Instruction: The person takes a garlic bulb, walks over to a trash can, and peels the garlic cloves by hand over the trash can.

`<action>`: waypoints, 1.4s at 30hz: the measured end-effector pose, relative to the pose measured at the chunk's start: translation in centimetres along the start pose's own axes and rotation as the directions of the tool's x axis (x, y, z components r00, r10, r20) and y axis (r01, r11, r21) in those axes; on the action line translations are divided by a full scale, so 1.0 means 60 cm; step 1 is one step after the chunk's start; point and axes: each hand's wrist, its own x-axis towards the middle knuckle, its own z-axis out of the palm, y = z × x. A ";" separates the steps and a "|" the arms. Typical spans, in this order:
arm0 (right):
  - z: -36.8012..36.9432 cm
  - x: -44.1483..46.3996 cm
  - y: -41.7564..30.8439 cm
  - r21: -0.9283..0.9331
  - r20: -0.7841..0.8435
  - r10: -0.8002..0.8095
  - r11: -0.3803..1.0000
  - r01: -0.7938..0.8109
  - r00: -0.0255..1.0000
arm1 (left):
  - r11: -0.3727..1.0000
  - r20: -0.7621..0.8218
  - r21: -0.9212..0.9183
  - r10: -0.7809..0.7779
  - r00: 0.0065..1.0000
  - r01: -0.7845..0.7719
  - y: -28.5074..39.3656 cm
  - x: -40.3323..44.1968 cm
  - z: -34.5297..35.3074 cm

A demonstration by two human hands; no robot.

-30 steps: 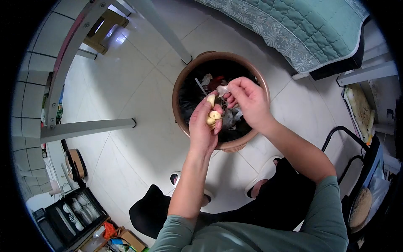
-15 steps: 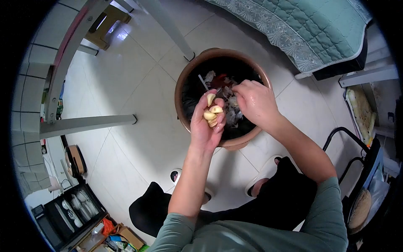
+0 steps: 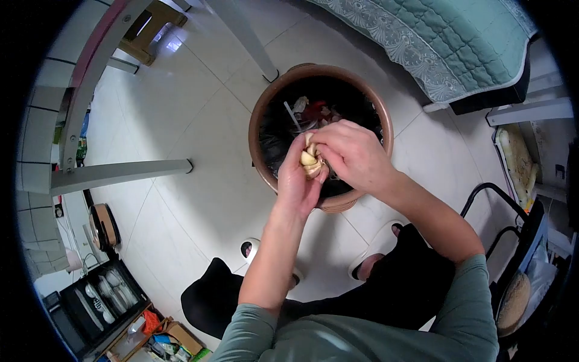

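Note:
My left hand is cupped around several garlic cloves, pale and mostly peeled, one with some skin showing. My right hand meets it from the right, its fingertips pinched on a clove near the left thumb; the exact contact is partly hidden by the fingers. Both hands are above a round brown bin lined with a black bag. Inside the bin lie garlic skins, something red and a white stick, partly covered by my hands.
White table legs stand to the left. At the upper right hangs a green quilted cover. A black-framed rack is on the right, and a dish drawer with boxes sits at the lower left. My feet in white slippers are below the bin.
My right hand has moved left from over the bin's right side to the garlic cloves in my left hand. The left hand has stayed nearly in place.

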 end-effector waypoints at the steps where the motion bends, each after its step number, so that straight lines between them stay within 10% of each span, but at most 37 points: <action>1: -0.001 0.000 -0.001 0.002 0.000 -0.002 1.000 0.002 1.000 | 0.998 0.042 -0.061 0.015 0.999 -0.013 -0.001 0.004 -0.006; 14: -0.028 0.011 -0.021 -0.167 0.129 -0.068 0.982 0.090 0.989 | 0.917 0.126 -0.391 0.142 0.982 -0.082 0.006 0.000 0.003; 36: -0.005 0.003 0.010 -0.026 0.067 -0.061 0.998 0.062 0.996 | 0.911 0.185 -0.412 0.047 0.982 0.034 0.005 -0.005 0.015; 42: -0.020 0.008 0.005 -0.019 -0.054 -0.049 0.999 0.048 0.997 | 0.915 -0.017 -0.386 0.123 0.992 -0.120 0.012 0.000 0.019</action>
